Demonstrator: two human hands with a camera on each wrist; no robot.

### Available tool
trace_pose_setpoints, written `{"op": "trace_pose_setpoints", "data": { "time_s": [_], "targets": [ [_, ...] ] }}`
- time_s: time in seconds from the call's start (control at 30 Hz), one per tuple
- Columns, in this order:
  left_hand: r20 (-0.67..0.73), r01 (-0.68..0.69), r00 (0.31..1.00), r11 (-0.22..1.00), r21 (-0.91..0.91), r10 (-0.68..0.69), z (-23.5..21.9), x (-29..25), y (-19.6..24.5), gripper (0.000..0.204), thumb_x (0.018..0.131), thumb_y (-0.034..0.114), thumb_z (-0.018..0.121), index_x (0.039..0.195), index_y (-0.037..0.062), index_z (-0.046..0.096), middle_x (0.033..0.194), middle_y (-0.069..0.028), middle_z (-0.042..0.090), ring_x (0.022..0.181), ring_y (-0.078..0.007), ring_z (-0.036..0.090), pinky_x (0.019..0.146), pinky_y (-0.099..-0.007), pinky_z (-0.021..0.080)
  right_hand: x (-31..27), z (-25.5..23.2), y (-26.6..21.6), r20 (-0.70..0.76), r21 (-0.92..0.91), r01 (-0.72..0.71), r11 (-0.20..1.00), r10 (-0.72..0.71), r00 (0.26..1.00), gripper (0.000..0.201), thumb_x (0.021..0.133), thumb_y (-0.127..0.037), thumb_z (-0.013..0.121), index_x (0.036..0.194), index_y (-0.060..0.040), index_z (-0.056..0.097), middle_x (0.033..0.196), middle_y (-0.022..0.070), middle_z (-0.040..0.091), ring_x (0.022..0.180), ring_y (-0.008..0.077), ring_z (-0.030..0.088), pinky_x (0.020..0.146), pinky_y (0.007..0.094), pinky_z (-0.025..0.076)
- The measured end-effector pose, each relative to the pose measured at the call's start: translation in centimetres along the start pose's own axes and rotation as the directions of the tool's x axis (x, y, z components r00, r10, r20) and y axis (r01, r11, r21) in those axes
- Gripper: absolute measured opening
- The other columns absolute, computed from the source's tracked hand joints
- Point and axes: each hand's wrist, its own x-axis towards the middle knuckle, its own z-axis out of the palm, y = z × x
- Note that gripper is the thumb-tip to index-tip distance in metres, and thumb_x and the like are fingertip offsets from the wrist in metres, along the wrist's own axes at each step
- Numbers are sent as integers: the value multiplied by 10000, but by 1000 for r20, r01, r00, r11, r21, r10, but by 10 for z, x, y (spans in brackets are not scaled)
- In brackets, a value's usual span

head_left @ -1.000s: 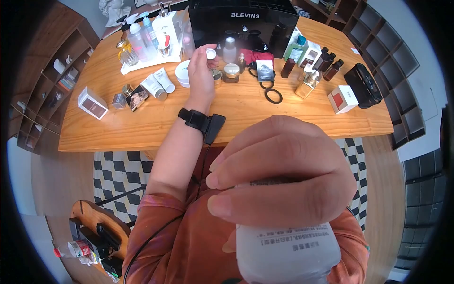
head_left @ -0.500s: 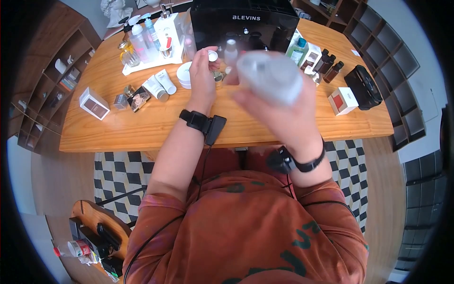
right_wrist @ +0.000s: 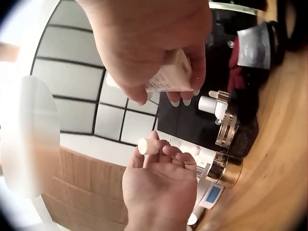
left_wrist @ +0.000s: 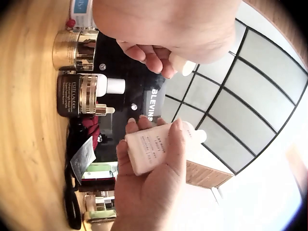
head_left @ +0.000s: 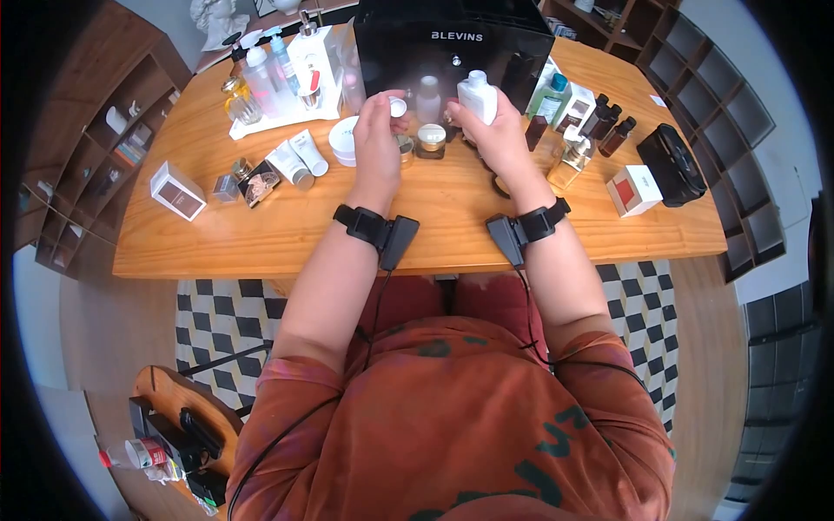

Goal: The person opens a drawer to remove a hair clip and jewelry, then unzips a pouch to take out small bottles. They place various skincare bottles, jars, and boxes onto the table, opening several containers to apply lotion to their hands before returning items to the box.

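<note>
My right hand (head_left: 504, 143) grips a white bottle (head_left: 476, 97) above the table, in front of the black cabinet. The bottle has flat sides and small print, and its narrow neck is bare and points up. Level with it, on the left, my left hand (head_left: 378, 143) pinches a small white cap (head_left: 398, 107) at the fingertips, palm turned inward. In the right wrist view the cap (right_wrist: 147, 146) sits between thumb and finger, apart from the bottle (right_wrist: 173, 72). Below the hands stand a gold-lidded dark jar (head_left: 431, 141) and a white round tub (head_left: 343, 139).
The glossy black BLEVINS cabinet (head_left: 456, 65) stands behind the hands. A white tray (head_left: 287, 119) of pump bottles is at back left, with white tubes (head_left: 306, 152) before it. To the right are a gold bottle (head_left: 571, 161), brown bottles (head_left: 617, 136), a white box (head_left: 634, 189) and a black case (head_left: 671, 165).
My right hand has carried the bottle from close before the head camera down and away to over the table, beside my left hand. The left hand keeps the cap in nearly the same place.
</note>
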Motion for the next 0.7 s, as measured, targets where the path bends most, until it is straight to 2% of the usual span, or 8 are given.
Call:
{"op": "trace_pose_setpoints", "data": {
  "time_s": [0.1, 0.2, 0.33, 0.47, 0.53, 0.57, 0.63, 0.7],
  "targets": [
    [-6, 7, 1000, 1000, 21, -7, 2, -1, 0, 353, 1099, 299, 462, 1168, 32, 683, 936, -4, 638, 833, -83, 570, 786, -249, 459, -2, -1, 6, 25, 121, -187, 975, 185, 982, 440, 884, -233, 815, 1181, -6, 584, 1037, 85, 696, 938, 143, 657, 831, 318, 542],
    [15, 15, 1000, 997, 70, -16, 4, -2, -1, 308, 1084, 296, 517, 1181, 53, 681, 957, 4, 639, 854, -78, 562, 793, -240, 457, -6, -2, 8, 78, 137, -213, 967, 204, 976, 415, 942, -214, 745, 1243, -12, 543, 1029, 69, 701, 873, 123, 685, 765, 262, 537],
    [30, 79, 996, 986, 147, -84, 8, -3, -3, 267, 1061, 277, 584, 1196, 64, 673, 962, 12, 641, 869, -68, 552, 805, -230, 454, -12, -4, 19, 146, 175, -193, 965, 169, 975, 371, 944, -155, 704, 1241, -8, 536, 1099, 97, 681, 930, 134, 680, 824, 273, 530],
    [132, -27, 991, 980, 199, 1, 2, 4, -22, 271, 1020, 230, 666, 1230, 58, 657, 962, 16, 642, 868, -49, 557, 784, -231, 467, -15, -6, 8, 128, 147, -159, 976, 140, 982, 368, 937, -123, 687, 1254, -8, 540, 1137, 96, 665, 977, 142, 667, 867, 282, 518],
    [194, -142, 979, 882, 449, 59, -1, 4, -25, 274, 984, 216, 702, 1202, 52, 673, 935, -7, 657, 862, -92, 594, 777, -259, 490, -15, -7, 6, 125, 148, -149, 978, 131, 984, 368, 931, -127, 710, 1244, -13, 554, 1133, 89, 666, 987, 144, 663, 871, 283, 516],
    [188, -142, 980, 882, 450, 62, -3, 4, -26, 274, 984, 216, 702, 1202, 52, 673, 935, -7, 657, 862, -92, 594, 777, -259, 490, -15, -8, 6, 115, 93, -128, 987, 117, 986, 342, 909, -129, 742, 1200, -13, 604, 1114, 71, 666, 989, 133, 646, 850, 281, 515],
    [296, -335, 938, 697, 634, 181, 0, -1, -18, 287, 902, 233, 737, 1140, 72, 730, 983, -147, 696, 917, -305, 664, 841, -410, 522, -15, -8, 6, 110, 38, -105, 994, 101, 989, 317, 887, -131, 774, 1155, -13, 655, 1096, 53, 666, 990, 122, 629, 829, 280, 514],
    [331, -364, 927, 644, 672, 179, 2, -5, -8, 285, 874, 241, 751, 1106, 77, 742, 987, -145, 702, 934, -323, 659, 833, -427, 514, -15, -7, 5, 71, -129, 210, 969, -202, 977, 320, 860, -86, 784, 1167, -33, 712, 1115, 65, 694, 1004, 179, 660, 842, 306, 531]
  ]
}}
